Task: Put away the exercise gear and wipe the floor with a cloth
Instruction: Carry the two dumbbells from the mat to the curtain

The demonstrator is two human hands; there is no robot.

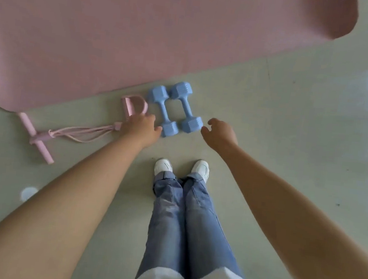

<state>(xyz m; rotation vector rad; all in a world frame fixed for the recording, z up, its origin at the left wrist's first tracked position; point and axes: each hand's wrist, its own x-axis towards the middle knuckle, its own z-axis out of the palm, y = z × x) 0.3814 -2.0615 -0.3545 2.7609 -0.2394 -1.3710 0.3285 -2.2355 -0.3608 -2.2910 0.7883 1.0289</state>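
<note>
Two blue dumbbells (175, 109) lay beside a pink mat (144, 33). Both hands, left (142, 127) and right (220, 134), were lowered loosely curled, empty. Each handle should be grasped centrally.

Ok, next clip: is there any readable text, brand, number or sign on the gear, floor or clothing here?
None can be read.
Two light blue plastic dumbbells: moulded end faces, any marking too blurred to read.
Pink foam exercise mat: no print visible.
Pink pedal resistance puller: no label visible.
White sneakers: no legible logo.
</note>
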